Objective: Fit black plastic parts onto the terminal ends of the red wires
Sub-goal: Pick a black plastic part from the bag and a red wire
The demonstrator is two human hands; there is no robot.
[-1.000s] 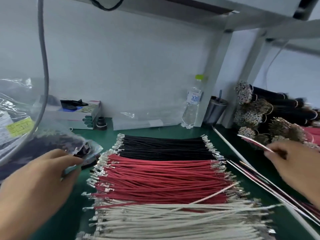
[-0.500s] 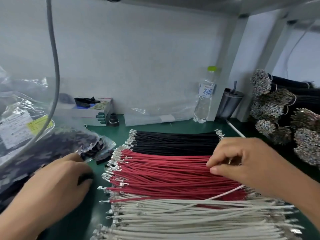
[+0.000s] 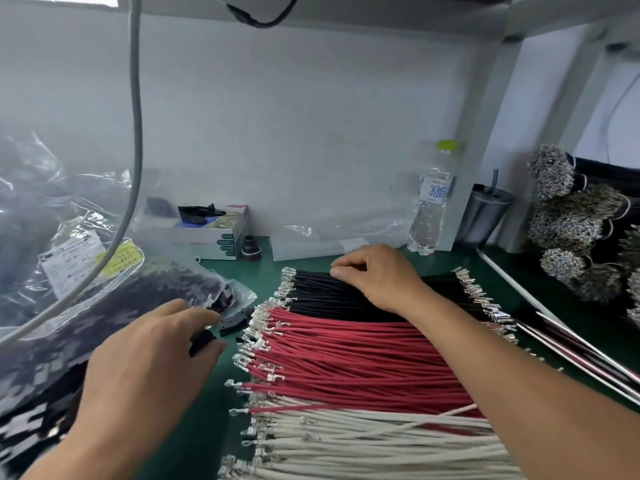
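L hand [image 3: 149, 355] now pinches a small black plastic part [image 3: 202, 342] between thumb and fingertips, just off the mouth of the clear plastic bag of black parts [image 3: 114, 306]; 1 s ago it was only reaching at the bag. So part pickup looks done. R hand [image 3: 377, 275] has crossed from the far right, where it held a thin wire, passed over the red wires and now rests on the black insulated wires [image 3: 329, 292] beyond them, fingers curled, tips pressed or pinching at strands; can't tell if a wire is actually caught.

Judgement: no red wire picked yet, nothing fitted. R hand sits on the wrong colour row for the task.

Red insulated wires w/ crimped metal terminals [image 3: 346, 348] lie flat on green bench [image 3: 266, 265], between the hands, terminal ends toward L hand. White wires [image 3: 346, 441] lie nearer the body than both hands.

Around: more loose black parts [image 3: 233, 323] between L hand and terminals. Water bottle [image 3: 431, 202], grey cup [image 3: 485, 213], glove box [image 3: 211, 230] beyond R hand at wall. Bundled wire stacks [image 3: 571, 230] far right. Grey cable [image 3: 136, 133] hangs above L hand.

Obstacles: terminals are packed and overlapping, prob. snag when one is pulled.
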